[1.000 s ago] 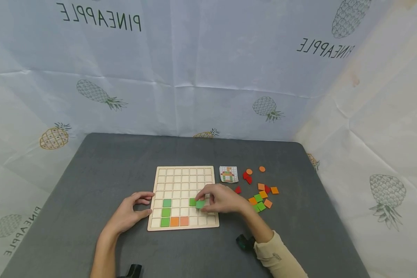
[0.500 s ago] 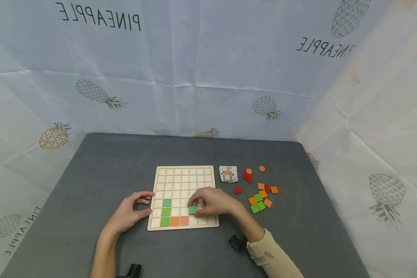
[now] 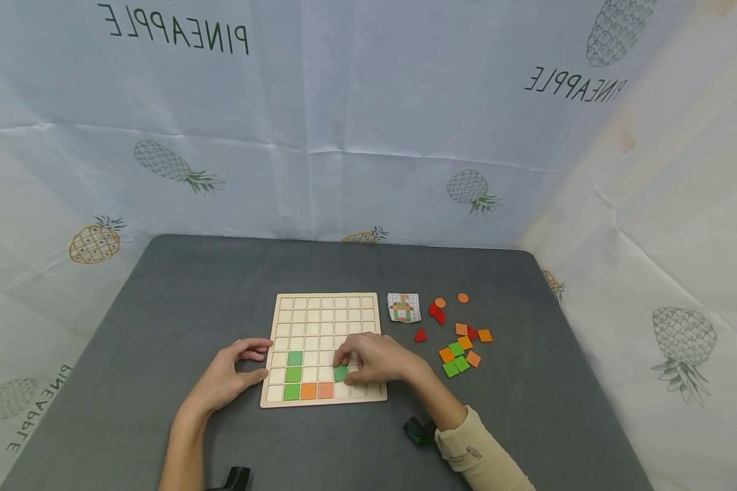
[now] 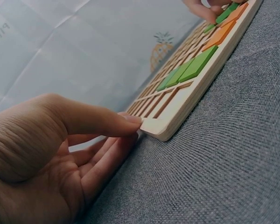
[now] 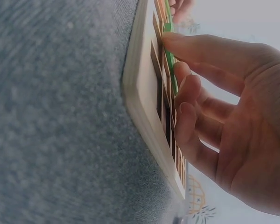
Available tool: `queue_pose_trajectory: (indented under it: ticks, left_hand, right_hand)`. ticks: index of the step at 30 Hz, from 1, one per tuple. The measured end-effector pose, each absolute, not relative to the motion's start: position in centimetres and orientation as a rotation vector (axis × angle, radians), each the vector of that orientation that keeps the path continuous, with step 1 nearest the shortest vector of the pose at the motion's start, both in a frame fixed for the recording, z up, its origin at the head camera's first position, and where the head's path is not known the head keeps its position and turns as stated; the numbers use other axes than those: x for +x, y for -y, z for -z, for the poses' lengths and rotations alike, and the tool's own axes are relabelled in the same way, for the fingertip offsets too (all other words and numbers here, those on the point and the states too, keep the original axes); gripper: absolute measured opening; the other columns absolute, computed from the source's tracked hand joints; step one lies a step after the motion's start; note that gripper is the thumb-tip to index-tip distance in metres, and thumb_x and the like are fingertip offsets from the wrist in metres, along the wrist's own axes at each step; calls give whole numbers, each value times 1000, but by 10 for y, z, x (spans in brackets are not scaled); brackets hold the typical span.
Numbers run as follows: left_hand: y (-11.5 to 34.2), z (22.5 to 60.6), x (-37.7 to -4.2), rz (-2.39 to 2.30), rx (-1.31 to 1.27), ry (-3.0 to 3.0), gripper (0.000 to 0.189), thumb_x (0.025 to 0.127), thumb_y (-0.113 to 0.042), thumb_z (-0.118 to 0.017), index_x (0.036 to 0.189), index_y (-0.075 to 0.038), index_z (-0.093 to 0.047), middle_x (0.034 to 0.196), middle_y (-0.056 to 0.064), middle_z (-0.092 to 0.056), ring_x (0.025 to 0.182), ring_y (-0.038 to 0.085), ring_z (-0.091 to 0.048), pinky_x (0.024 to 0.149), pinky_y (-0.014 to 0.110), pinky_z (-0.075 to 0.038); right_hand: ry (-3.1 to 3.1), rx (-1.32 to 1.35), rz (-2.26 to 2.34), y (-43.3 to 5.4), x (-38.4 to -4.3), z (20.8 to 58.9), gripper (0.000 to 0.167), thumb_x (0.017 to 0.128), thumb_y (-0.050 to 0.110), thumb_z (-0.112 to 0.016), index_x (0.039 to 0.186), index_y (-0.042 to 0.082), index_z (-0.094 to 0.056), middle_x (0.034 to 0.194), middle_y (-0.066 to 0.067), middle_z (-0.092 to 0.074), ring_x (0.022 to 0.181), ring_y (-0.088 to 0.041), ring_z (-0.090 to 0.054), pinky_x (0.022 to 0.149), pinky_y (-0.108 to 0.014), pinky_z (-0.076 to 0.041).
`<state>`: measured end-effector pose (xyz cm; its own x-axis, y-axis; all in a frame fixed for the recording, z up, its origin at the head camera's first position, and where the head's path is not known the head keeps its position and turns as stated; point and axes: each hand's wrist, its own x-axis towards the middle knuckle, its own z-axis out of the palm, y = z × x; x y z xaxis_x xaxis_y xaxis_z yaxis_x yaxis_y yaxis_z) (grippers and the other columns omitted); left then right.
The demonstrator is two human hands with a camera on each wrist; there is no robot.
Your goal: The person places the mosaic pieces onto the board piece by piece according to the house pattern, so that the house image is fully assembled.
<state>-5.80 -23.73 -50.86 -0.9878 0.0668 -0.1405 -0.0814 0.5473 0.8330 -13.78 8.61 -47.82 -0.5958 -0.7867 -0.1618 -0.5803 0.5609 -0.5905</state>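
Observation:
A wooden grid board lies flat on the table. My left hand rests at its left edge, thumb and fingertips touching the rim; the thumb lies at the near corner in the left wrist view. My right hand pinches a green square tile between thumb and forefinger, low over the board's right half. Its other fingers curl loosely in the right wrist view. Three green tiles fill part of a column at the left. Beside the lowest sit two orange tiles in the front row.
A small pattern card lies right of the board. Loose orange and green squares, red pieces and orange discs are scattered farther right. A pineapple-print cloth hangs behind the grey table.
My right hand has moved left and a little nearer with the green tile, from the right side of the board, then lowered slightly. Its fingers now cover another green tile. The left hand stays put.

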Motion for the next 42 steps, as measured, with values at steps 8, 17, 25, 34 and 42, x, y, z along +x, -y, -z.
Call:
queue_pose_trajectory:
  ticks: [8,17,25,34,42]
  left_hand:
    - [238,508,-58,-1420,-1,-2629,55,91,-8,-84,144,-7,-67,139,12,-69,117,22,-66,95,25,-52]
    - [238,508,-56,-1419,-16,-2621,55,91,-8,-84,143,-7,-67,139,13,-68,117,22,-66,95,26,-53]
    - [237,508,-56,-1424,-16,-2614,55,91,-8,-84,143,-7,-67,139,13,-68,117,22,-65,95,26,-52]
    - [236,508,-56,-1432,-14,-2625,54,90,-7,-84,142,-7,-68,138,12,-69,115,20,-66,95,24,-52]
    - [236,507,-57,-1420,-15,-2634,55,90,-7,-84,142,-7,-68,138,12,-69,116,20,-66,95,25,-52]
  right_hand:
    - [-2407,-1121,668,-84,-136,478,21,92,26,-89,111,25,-81,102,9,-74,79,2,-55,69,-17,-43]
    - [-2414,-1125,676,-82,-136,482,17,94,24,-87,109,26,-81,96,10,-71,75,4,-51,64,-17,-41]
    - [-2429,-1114,685,-85,-136,483,15,94,24,-87,107,26,-80,93,11,-70,72,4,-49,64,-18,-39]
    - [-2403,-1082,771,-99,-137,477,17,94,25,-85,110,24,-80,95,9,-72,71,2,-51,65,-19,-42]
    - [-2415,-1059,828,-118,-142,469,16,96,24,-84,110,20,-80,92,10,-71,69,0,-56,65,-19,-48]
